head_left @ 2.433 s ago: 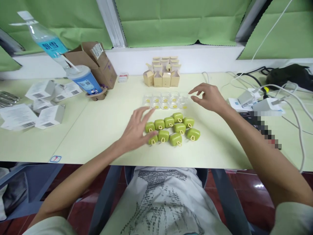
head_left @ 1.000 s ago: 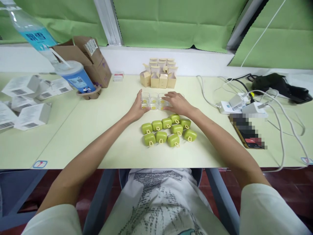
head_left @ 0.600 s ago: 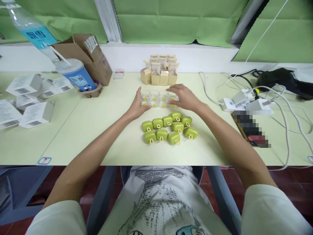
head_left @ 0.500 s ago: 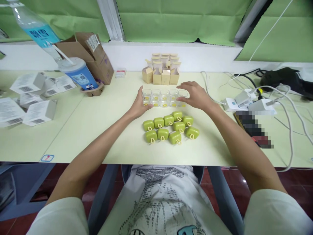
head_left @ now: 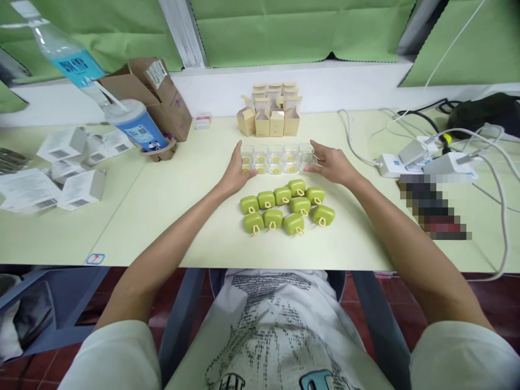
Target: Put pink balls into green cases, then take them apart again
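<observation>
Two rows of small clear plastic cases [head_left: 276, 158] with yellow marks sit side by side on the table. Around their left end my left hand [head_left: 236, 170] is closed, thumb near the front corner and fingers behind. My right hand [head_left: 331, 164] grips the right end, thumb low and fingertips at the back; the hidden fingertips cannot be made out fully. Just in front of the cases lie several green rounded cases [head_left: 299, 206] with yellow loops, in loose rows.
Behind my hands stand several open cardboard boxes [head_left: 277, 123]. To the left are white boxes [head_left: 81, 187], a blue cup [head_left: 142, 130], a bottle [head_left: 75, 62] and a brown carton [head_left: 158, 97]. A power strip [head_left: 392, 165] with cables is on the right.
My right hand has come down onto the right end of the clear cases, its fingers drawn closer in. My left hand stays at the left end. The view has shifted slightly.
</observation>
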Demonstrator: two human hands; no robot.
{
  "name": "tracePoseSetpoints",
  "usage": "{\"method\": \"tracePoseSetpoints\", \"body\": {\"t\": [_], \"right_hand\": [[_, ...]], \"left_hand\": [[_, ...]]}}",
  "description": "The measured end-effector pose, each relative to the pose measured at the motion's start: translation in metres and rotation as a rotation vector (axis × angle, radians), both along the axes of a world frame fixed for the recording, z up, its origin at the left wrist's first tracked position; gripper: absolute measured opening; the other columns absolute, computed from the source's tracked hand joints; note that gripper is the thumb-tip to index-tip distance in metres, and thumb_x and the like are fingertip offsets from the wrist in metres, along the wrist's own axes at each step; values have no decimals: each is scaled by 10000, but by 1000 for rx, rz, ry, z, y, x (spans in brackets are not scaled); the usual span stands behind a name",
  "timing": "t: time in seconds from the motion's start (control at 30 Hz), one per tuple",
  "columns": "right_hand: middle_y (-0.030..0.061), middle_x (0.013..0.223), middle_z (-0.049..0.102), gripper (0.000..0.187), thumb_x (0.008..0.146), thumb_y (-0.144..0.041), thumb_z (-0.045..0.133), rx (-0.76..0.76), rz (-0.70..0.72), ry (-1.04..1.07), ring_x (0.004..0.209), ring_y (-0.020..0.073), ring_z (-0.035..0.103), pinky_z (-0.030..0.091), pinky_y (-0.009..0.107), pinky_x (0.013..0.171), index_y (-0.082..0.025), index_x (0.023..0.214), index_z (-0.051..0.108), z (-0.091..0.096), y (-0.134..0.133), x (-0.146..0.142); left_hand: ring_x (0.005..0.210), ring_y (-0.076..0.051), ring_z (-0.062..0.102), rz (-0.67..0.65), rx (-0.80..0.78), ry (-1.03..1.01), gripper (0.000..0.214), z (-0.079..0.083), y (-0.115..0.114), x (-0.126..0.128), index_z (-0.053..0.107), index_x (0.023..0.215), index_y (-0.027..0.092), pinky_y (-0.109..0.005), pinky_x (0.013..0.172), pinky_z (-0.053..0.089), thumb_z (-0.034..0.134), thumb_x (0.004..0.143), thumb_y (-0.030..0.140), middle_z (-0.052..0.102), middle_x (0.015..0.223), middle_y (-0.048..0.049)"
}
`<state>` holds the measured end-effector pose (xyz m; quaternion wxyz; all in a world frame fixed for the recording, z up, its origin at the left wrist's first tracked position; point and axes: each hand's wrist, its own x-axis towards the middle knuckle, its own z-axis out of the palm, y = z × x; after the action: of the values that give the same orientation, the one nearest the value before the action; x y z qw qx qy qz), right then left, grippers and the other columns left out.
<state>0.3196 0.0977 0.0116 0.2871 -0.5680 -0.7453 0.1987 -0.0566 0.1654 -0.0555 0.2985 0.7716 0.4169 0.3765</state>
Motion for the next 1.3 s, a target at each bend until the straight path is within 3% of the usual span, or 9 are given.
{"method": "tracePoseSetpoints", "body": {"t": [0.27,0.37,0.57,0.8,0.97,1.03,1.1,1.2,1.3], "right_hand": [[291,1850,257,1101,856,-422,794,-9,38,-116,1585,508,551,579,608,1195,-33,1785,347,-2,-3,-6],[311,1836,263,1029,880,-401,747,-28,15,-143,1492,495,648,559,614,1214,-2,1758,388,-1,-4,-9],[330,1807,327,1125,865,-492,830,19,-11,-207,1525,536,602,473,660,1284,11,1761,374,3,-7,-17],[350,1817,313,1201,861,-617,890,40,-32,-172,1694,517,372,355,645,1367,-19,1769,377,-5,-4,-25],[210,1918,113,993,947,-787,736,118,85,-184,1763,532,66,259,758,1369,-215,1731,527,-7,-6,-20],[179,1919,168,905,993,-840,614,173,124,-216,1770,525,14,215,807,1360,-228,1660,620,1,-4,-22],[197,1856,365,854,1028,-816,573,221,165,-277,1771,511,135,208,819,1361,-215,1629,649,13,1,-31],[241,1719,566,923,966,-725,759,221,246,-433,1719,521,318,245,809,1363,-155,1670,587,31,8,-57],[263,1681,598,878,940,-553,867,179,280,-569,1697,514,371,273,778,1372,-110,1648,594,38,10,-84]], "left_hand": [[1796,-421,136,-7,-1,16,1416,1,1,1,13,1816,213,-614,1465,136,897,822,699,98,1909,-244],[1799,-419,125,-6,-7,18,1438,1,2,1,2,1812,187,-611,1461,154,893,814,713,91,1906,-260],[1795,-424,144,-8,-1,7,1450,2,-1,3,4,1812,211,-613,1460,157,911,799,715,95,1907,-256],[1786,-422,181,-10,-4,-16,1441,1,-1,2,23,1810,222,-616,1463,155,922,798,715,159,1897,-245],[1781,-420,205,0,-6,-28,1434,2,-3,2,49,1802,203,-601,1466,165,946,785,670,182,1890,-255],[1781,-421,204,10,-5,-30,1421,3,-5,3,63,1799,206,-598,1465,169,950,783,654,168,1895,-252],[1781,-421,206,18,0,-33,1393,4,-7,4,76,1797,221,-604,1463,180,946,789,630,167,1898,-241],[1773,-421,233,25,3,-29,1349,6,-10,4,84,1797,223,-610,1460,194,933,806,568,197,1890,-237],[1770,-416,243,30,-6,-35,1312,8,-14,5,83,1800,205,-607,1460,206,911,823,487,201,1886,-243]]}}
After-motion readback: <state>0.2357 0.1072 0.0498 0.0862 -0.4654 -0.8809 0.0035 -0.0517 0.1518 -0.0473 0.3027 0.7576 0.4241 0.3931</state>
